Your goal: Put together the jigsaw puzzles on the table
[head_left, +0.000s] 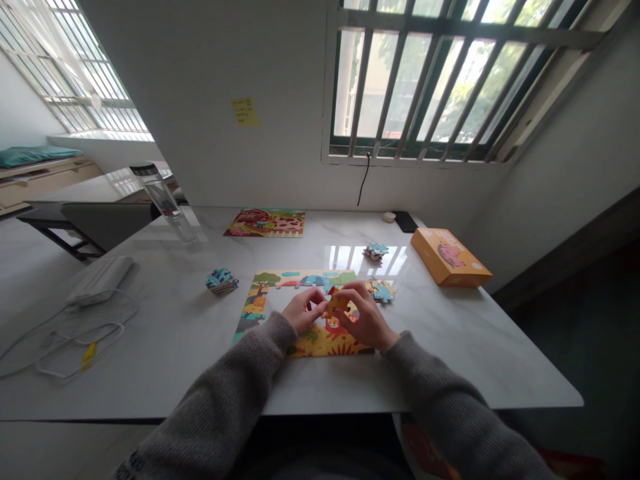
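Mid-fitting, by the look of it: an orange jigsaw piece [337, 304] held up between the fingers [350, 291] of the left hand [303, 311] and right hand [369, 315], both grasping it, just above the part-built farm jigsaw [325, 341] near the front edge of the desk [150, 360]. Loose pieces [383, 291] just beside the jigsaw's far right corner; a small stack of pieces [222, 281] well off to the left. Target gap hidden behind the hands. Next move, seemingly: lowering the piece, turning it until its tabs seat.
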`<state>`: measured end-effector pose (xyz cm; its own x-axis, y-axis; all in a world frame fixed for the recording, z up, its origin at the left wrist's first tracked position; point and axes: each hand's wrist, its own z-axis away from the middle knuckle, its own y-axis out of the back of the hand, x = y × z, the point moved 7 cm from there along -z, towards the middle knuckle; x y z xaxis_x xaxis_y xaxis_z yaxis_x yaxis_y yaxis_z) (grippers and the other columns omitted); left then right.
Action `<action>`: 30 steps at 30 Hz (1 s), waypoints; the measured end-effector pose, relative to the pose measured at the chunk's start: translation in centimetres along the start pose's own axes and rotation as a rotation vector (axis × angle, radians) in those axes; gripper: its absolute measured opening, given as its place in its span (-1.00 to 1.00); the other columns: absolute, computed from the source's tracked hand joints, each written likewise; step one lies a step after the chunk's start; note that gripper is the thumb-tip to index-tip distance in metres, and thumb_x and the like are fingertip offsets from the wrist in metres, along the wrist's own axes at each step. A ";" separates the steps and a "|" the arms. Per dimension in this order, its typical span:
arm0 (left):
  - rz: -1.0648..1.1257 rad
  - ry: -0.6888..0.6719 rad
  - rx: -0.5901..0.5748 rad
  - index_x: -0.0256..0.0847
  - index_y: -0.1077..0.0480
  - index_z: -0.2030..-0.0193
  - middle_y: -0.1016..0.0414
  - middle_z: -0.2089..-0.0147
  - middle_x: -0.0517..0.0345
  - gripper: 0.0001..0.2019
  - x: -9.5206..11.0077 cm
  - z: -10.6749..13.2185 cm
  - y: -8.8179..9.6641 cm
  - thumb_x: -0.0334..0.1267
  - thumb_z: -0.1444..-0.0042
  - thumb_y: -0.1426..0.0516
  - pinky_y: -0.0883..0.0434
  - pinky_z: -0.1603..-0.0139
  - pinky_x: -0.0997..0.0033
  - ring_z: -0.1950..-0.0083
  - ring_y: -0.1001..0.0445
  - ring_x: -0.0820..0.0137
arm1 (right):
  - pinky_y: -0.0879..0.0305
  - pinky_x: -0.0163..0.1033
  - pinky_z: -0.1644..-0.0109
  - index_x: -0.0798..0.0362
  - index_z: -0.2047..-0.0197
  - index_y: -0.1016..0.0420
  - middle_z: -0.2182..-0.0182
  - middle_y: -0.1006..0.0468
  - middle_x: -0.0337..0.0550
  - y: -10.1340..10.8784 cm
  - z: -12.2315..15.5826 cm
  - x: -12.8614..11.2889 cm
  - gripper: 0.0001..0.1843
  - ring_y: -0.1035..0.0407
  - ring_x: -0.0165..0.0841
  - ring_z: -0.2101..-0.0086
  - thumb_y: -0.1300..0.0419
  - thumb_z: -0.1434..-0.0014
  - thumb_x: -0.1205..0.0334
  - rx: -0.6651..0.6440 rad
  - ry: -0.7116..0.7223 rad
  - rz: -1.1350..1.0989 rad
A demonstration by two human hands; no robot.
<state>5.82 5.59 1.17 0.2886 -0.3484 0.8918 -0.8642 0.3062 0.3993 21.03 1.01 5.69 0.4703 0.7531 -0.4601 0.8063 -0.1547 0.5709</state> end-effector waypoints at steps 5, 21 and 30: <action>0.182 -0.065 0.034 -0.24 -0.35 0.28 -0.45 0.35 0.15 -0.65 0.3 -0.1 0.5 0.05 -0.19 -0.20 -0.36 0.30 0.42 0.32 -0.47 0.40 | -0.38 -0.13 0.08 -0.02 -0.15 -0.32 0.22 -0.43 -0.14 0.2 0.3 2.0 -0.62 -0.38 -0.31 0.25 -0.12 -0.27 0.36 0.039 -0.191 -0.125; 0.163 -0.073 0.117 -0.24 -0.40 0.02 -0.58 0.28 0.09 -0.67 0.1 0.0 1.1 -0.14 -0.14 -0.27 -0.41 0.23 0.39 0.26 -0.54 0.36 | -0.39 -0.21 0.27 -0.04 0.14 -0.20 0.35 -0.48 -0.23 -2.2 1.2 3.9 -0.73 -0.46 -0.31 0.33 -0.20 -0.27 0.03 -0.054 -0.532 -0.628; 0.130 -0.138 0.141 -0.23 -0.51 0.07 -0.57 0.23 0.05 -0.78 0.6 0.2 1.6 -0.18 -0.21 -0.21 -0.48 0.20 0.35 0.21 -0.54 0.34 | -0.20 -0.31 0.39 0.02 -0.05 -0.31 0.48 -0.33 -0.35 -3.0 1.1 3.1 -0.66 -0.25 -0.42 0.46 -0.16 -0.31 0.02 -0.189 -0.472 -0.580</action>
<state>4.51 5.74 2.30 0.1202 -0.4350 0.8924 -0.9422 0.2332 0.2406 20.47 3.09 1.86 0.1284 0.3208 -0.9384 0.9154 0.3257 0.2366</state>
